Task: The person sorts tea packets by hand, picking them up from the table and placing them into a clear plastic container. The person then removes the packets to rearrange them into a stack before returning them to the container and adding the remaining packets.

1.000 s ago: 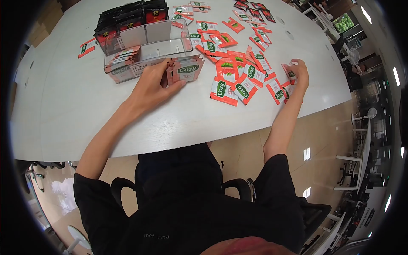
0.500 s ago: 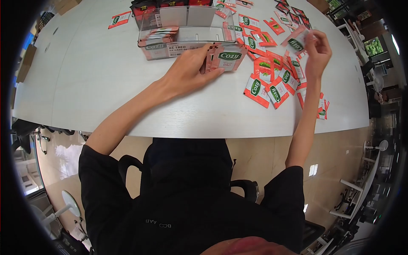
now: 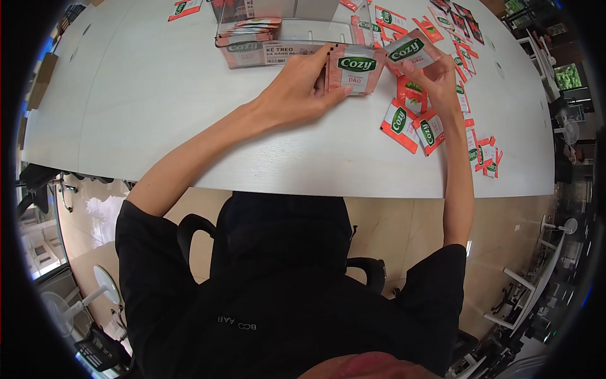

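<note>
A stack of Cozy tea sachets (image 3: pixel 355 72) stands on edge in my left hand (image 3: pixel 302 88), its thumb pressed across the lower front. My right hand (image 3: pixel 437 81) pinches a single Cozy sachet (image 3: pixel 413 50), tilted, its left corner close to the stack's upper right. Just behind my left hand is a clear plastic organizer (image 3: pixel 309 44) with a paper label on its front. More sachets (image 3: pixel 249 31) lie piled in its left front compartment. Loose red and white sachets (image 3: pixel 400 125) are scattered on the table under and around my right hand.
The white table (image 3: pixel 145 107) curves away at both sides. One lone sachet (image 3: pixel 185 8) lies at the far left. Dark sachets (image 3: pixel 467 22) sit at the back right, and a few red ones (image 3: pixel 485 155) near the right edge. A chair's armrests (image 3: pixel 368 271) flank my lap.
My right hand has come left and turned its sachet toward the stack in my left hand. The view has shifted, so the organizer appears higher and further right.
</note>
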Available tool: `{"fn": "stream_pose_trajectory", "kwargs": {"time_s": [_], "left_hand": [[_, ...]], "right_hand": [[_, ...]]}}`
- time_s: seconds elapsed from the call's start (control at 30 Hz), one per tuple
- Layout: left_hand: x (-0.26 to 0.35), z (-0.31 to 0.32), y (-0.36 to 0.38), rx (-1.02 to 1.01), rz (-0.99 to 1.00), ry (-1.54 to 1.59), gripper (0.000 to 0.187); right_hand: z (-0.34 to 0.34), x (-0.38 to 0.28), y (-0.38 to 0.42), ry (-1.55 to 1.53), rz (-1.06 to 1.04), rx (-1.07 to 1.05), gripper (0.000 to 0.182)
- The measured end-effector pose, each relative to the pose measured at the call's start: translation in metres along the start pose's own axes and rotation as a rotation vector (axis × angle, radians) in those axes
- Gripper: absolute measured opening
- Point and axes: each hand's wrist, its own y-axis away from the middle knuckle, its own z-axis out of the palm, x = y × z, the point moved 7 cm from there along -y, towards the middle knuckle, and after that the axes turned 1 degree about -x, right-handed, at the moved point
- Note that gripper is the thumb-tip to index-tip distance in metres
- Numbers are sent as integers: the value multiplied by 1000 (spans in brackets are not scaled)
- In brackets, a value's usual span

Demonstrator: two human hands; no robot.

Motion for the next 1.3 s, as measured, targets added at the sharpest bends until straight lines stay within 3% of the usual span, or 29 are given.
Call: {"fn": "stream_pose_trajectory", "kwargs": {"time_s": [0.1,0.23,0.33,0.4,0.47,0.53,0.63,0.73,0.8,0.97,1.03,1.13,1.2,1.3], "left_hand": [[2,0,0,9,-7,-11,48],[-1,-1,1,77,75,-53,46],[-3,1,0,37,46,-110,48],[-1,0,1,48,86,-95,48],[0,0,1,36,96,-78,49],[0,0,1,23,111,-63,51],[1,0,0,4,162,-87,55],[0,2,0,-26,153,-64,58],[4,-1,1,46,222,-86,54],[7,-1,3,31,169,-134,50],[6,0,2,23,157,-139,49],[7,0,2,26,211,-125,49],[8,1,3,-22,193,-67,46],[12,-2,2,-43,187,-108,40]], "right_hand": [[-1,-4,4,-28,108,-42,38],[5,-6,3,-23,37,-121,35],[25,-5,3,-106,105,-237,38],[32,-10,4,524,133,-207,38],[41,-19,2,568,65,-211,43],[48,-43,1,760,-210,-139,38],[52,-31,2,915,-112,-200,49],[63,-23,5,1051,-118,-236,46],[63,-12,8,1051,-130,-257,45],[56,-20,6,970,-107,-281,47],[43,-27,3,735,-50,-100,48],[42,-34,-1,586,-180,-130,53],[48,-30,0,557,-147,-146,57],[51,-35,2,301,-226,28,59]]}}
